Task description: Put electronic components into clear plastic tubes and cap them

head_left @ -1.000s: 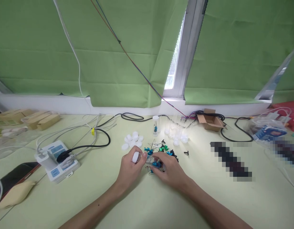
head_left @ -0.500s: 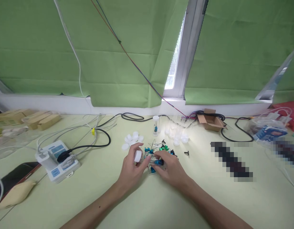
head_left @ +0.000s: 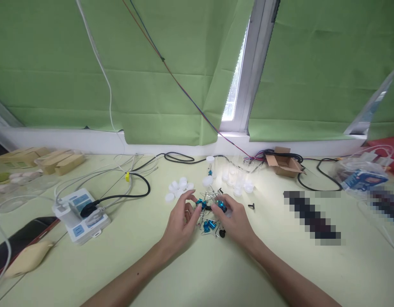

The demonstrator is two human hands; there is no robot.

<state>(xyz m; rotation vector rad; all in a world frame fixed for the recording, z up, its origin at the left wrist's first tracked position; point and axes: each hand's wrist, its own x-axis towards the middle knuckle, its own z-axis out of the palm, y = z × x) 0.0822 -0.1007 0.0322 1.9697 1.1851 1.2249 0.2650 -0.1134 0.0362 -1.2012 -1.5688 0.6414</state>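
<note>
My left hand (head_left: 183, 215) has its thumb and fingers closed about a small blue metal part (head_left: 201, 204). Opposite it, my right hand (head_left: 233, 215) pinches another blue part (head_left: 221, 206), partly hidden by the fingers. Both hands are close together over a loose pile with bent silvery wires (head_left: 203, 221). Just below the fingers lie more blue pieces (head_left: 210, 225) and a round black knob (head_left: 222, 233). Behind the hands stands a clear tube with a white cap (head_left: 207, 181). A second capped tube (head_left: 210, 166) with a blue part inside stands behind it.
White caps (head_left: 183, 183) lie in a cluster left of the tubes. More clear tubes (head_left: 232, 177) stand to the right, near a black T-shaped piece (head_left: 251, 206). A power strip (head_left: 85, 217) with cables is at left; an open cardboard box (head_left: 284, 164) sits at the back.
The white-capped tube has left my hands and now stands behind them, in front of the other capped tube. My hands are now on small blue parts over the pile.
</note>
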